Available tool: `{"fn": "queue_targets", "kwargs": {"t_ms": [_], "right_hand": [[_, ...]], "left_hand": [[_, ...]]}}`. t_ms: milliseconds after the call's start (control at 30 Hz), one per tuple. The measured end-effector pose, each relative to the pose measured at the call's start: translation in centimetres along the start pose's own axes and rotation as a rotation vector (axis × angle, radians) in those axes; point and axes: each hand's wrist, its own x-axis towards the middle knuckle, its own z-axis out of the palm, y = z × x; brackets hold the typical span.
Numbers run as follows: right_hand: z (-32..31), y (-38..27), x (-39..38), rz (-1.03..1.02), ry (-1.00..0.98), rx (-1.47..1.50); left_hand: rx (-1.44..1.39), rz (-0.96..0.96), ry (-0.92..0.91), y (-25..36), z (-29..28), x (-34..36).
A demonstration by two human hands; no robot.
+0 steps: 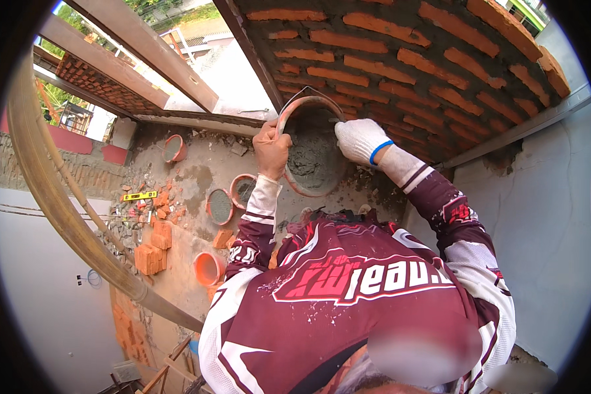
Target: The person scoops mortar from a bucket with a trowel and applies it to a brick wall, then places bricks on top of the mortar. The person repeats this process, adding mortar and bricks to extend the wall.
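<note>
An orange bucket (314, 185) part-filled with wet grey mortar (312, 161) hangs at the centre, raised close to the brick wall (394, 65), its wire handle standing up above the rim. My bare left hand (271, 144) is closed on the bucket's left rim, thumb and fingers curled over it. My right hand (358, 139), in a white knit glove with a blue cuff, grips the opposite rim on the right. The mortar is rough and lumpy, and the bucket's base is partly hidden.
Smaller buckets (220, 217) with grey mix, another orange bucket (208, 269), stacked bricks (150, 256), rubble and a yellow level (140, 196) lie on the floor below left. A long bamboo pole (79, 223) crosses the left side. A window opening (233, 79) is upper left; a grey wall (532, 217) stands right.
</note>
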Motion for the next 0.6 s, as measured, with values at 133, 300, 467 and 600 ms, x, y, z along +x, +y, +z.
{"fn": "queue_targets", "kwargs": {"t_ms": [133,300,467,600], "right_hand": [[0.7,-0.2,-0.8,-0.226,-0.309,0.213],[-1.0,0.1,0.0,-0.089,-0.021,-0.060],[-0.9,-1.5,-0.5,-0.362,-0.132,-0.168],[1.2,1.8,-1.6,-0.205,-0.060,-0.202]], "left_hand": [[-0.110,0.027,0.022,-1.0,0.3,0.6],[-0.171,-0.062,-0.092,-2.3,0.4,1.0],[-0.215,-0.191,-0.117,-2.9,1.7,1.7],[-0.181,-0.194,-0.086,-2.4,2.7,1.6]]}}
